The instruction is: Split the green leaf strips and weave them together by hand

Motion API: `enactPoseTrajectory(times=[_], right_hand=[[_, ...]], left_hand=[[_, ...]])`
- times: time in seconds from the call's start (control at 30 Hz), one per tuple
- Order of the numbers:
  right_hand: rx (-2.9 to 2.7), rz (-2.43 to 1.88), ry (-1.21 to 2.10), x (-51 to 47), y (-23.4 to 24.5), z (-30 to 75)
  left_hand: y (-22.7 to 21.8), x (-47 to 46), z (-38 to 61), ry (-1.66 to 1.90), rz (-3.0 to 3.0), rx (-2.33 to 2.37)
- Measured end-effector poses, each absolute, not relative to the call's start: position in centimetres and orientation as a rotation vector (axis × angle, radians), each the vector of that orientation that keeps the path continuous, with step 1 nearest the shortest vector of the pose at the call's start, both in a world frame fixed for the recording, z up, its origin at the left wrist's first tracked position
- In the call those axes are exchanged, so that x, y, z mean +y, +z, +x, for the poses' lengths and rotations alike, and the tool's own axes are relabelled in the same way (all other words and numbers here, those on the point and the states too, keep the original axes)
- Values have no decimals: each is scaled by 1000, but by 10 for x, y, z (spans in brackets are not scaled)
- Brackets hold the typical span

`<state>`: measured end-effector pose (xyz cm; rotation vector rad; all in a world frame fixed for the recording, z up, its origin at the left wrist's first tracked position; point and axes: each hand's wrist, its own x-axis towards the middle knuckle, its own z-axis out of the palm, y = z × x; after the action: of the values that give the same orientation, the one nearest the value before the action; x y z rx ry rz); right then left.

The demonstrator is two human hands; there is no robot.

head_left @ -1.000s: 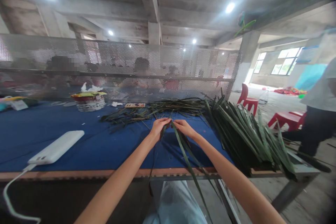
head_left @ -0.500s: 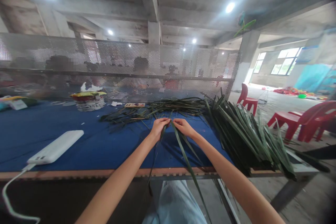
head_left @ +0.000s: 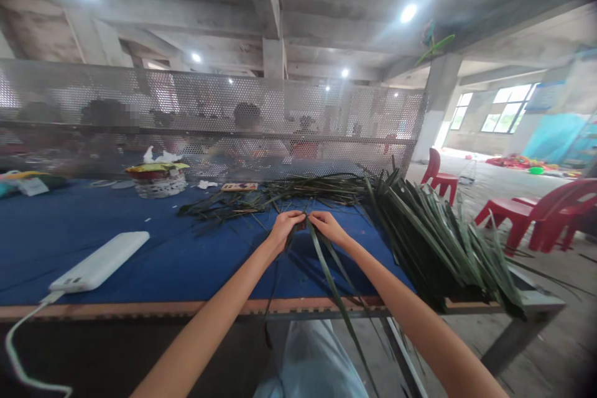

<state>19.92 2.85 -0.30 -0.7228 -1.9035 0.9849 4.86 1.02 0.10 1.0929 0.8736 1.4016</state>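
Head view, live: left hand and right hand, grips closed, pinch long narrow green leaf blades together above a blue cloth-covered counter.

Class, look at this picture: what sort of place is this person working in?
Probably a handicraft workshop in a bare concrete building. A long blue-covered work table holds piles of long green leaves, and other people sit working beyond a perforated metal screen, under concrete ceiling beams.
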Motion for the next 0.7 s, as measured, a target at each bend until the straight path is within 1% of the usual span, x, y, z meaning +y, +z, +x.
enactPoseTrajectory(times=[0.23,0.7], right_hand=[[-1954,-705,921,28,0,200],[-1949,-694,990,33,-4,202]], left_hand=[[-3,13,47,1449,1194,918],[7,7,47,1408,1167,900]])
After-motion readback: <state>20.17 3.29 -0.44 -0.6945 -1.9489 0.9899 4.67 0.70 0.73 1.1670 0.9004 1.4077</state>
